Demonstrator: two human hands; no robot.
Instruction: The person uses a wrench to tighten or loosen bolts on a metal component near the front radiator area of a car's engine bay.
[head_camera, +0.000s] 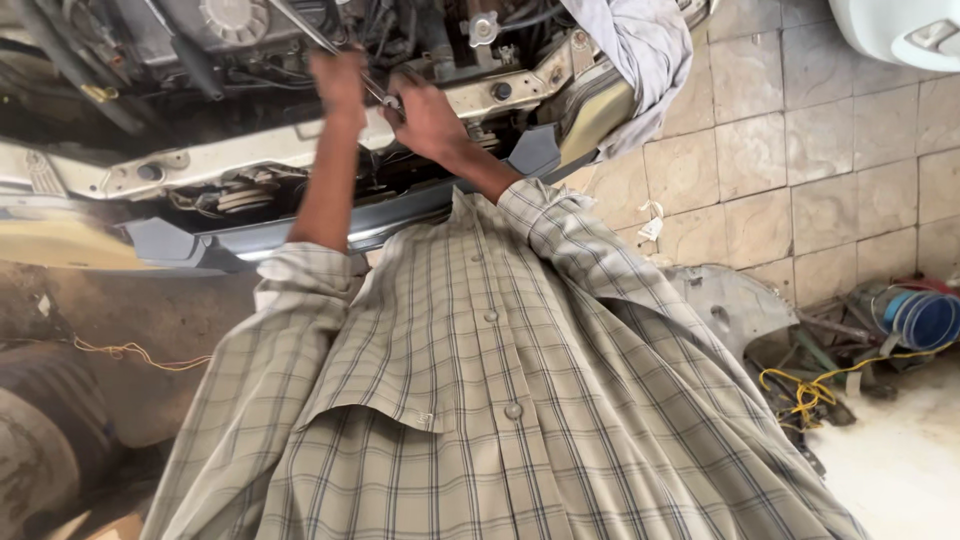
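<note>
I lean over the open front of a car, both arms stretched into the engine bay (230, 30). My left hand (338, 82) grips the shaft of a long metal wrench (318, 38) that slants up to the left. My right hand (425, 118) closes around the lower end of the same wrench, just above the pale metal front crossmember (480, 95). My plaid shirt fills the lower middle of the view and hides what lies beneath it.
A grey cloth (640, 50) drapes over the car's right front corner. Tiled floor (800, 150) lies to the right, with a grey metal panel (735, 305), yellow wire (815, 385), a blue container (925, 318) and a white car body part (900, 30).
</note>
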